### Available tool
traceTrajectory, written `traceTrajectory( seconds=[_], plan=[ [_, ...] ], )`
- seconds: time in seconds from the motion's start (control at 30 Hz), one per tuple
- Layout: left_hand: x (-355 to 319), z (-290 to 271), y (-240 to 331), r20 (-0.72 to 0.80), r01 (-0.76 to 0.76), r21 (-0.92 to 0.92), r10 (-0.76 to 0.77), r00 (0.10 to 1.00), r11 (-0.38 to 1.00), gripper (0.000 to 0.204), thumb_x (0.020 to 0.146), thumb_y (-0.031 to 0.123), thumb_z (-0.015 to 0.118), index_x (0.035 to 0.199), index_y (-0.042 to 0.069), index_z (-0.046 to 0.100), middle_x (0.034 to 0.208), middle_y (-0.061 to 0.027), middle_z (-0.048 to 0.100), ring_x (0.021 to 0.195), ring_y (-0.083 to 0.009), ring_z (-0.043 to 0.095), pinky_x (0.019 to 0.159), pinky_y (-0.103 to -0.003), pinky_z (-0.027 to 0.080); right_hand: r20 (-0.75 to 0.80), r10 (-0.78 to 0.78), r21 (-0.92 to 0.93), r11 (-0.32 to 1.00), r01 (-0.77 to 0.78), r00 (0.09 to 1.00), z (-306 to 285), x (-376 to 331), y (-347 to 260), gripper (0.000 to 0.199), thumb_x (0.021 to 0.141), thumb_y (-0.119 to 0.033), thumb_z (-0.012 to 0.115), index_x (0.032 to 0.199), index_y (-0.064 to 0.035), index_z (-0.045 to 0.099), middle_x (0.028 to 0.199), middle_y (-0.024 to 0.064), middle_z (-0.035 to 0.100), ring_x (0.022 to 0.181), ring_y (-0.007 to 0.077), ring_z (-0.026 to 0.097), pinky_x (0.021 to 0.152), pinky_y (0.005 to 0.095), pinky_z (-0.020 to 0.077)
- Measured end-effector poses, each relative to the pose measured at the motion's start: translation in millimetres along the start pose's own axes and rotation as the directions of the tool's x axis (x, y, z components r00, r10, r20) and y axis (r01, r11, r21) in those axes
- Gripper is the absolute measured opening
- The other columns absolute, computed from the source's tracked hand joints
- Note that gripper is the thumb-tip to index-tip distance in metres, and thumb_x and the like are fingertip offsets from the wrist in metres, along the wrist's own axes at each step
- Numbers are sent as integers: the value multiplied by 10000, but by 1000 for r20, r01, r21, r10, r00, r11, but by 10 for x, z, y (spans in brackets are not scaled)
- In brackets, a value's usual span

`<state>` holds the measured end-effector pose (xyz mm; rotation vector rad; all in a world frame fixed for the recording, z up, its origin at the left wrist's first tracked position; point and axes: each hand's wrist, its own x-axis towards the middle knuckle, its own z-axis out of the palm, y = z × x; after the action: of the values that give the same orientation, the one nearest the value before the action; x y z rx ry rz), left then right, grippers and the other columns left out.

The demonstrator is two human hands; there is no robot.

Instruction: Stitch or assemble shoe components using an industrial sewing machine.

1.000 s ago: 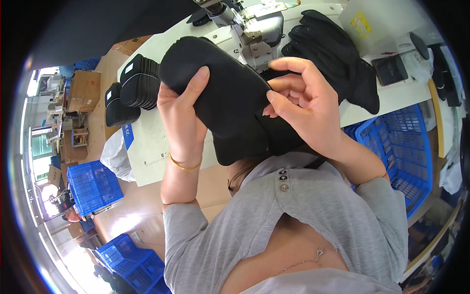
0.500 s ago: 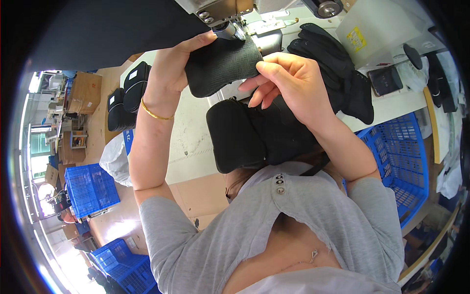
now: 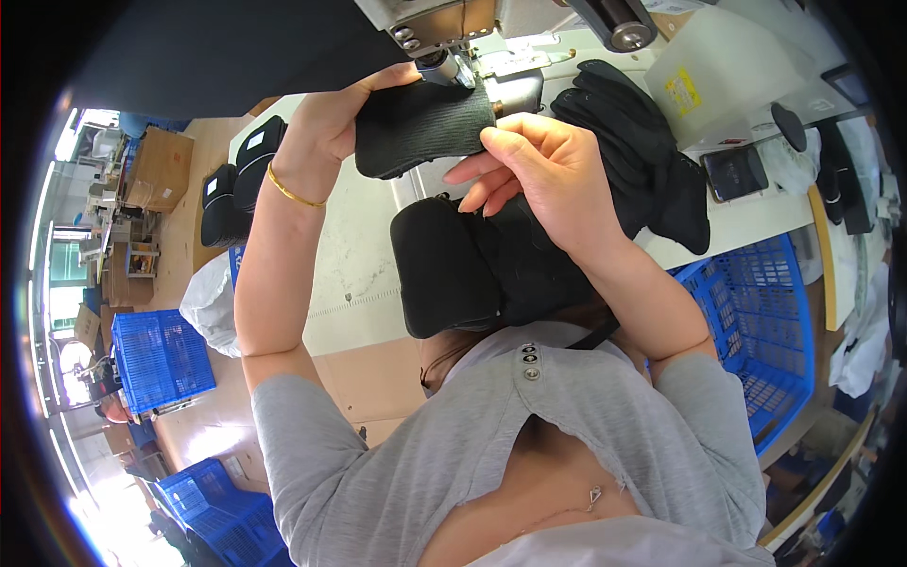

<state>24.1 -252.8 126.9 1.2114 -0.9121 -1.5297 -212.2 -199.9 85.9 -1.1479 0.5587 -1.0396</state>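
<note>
A black ribbed fabric piece (image 3: 420, 128) lies under the presser foot (image 3: 452, 72) of a sewing machine (image 3: 444, 24). My left hand (image 3: 335, 118) grips its left edge, the thumb stretched over the top close to the foot and the other fingers hidden beneath. At the right corner, my right hand (image 3: 548, 170) pinches the cloth between thumb and index finger, with its remaining fingers loosely curled below. Nearer to me, a rounded black padded piece (image 3: 444, 269) rests at the table's front edge, joined to or lying against more black cloth under my right hand.
A heap of black fabric pieces (image 3: 628, 142) lies right of the machine, near a dark phone-like device (image 3: 735, 175). Two black padded bundles (image 3: 257, 161) sit at the left. Blue plastic crates stand on the right (image 3: 756, 331) and on the left floor (image 3: 162, 359). The white table (image 3: 354, 250) spreads between my arms.
The fabric's near edge has swung slightly away from me, and both hands have shifted a little with it, keeping their grip. The whole view has also moved slightly.
</note>
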Motion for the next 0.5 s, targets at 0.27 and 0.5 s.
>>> traceTrajectory(
  seconds=[0.27,0.5],
  plan=[
    [101,-184,-116,-87,-111,143,124,988,984,172,823,73,782,951,4,691,872,-75,698,749,-155,675,676,-285,583,28,-11,-7,1000,11,1000,38,14,23,239,1006,-164,531,904,26,634,869,159,744,653,162,710,573,236,550],
    [-638,345,-471,380,-537,829,861,337,-156,384,726,6,712,1107,0,667,1121,-126,653,1050,-276,612,924,-380,490,43,-37,-89,995,41,998,-73,7,86,210,1012,-156,543,1012,31,638,849,116,737,711,150,705,633,243,546]
  ],
)
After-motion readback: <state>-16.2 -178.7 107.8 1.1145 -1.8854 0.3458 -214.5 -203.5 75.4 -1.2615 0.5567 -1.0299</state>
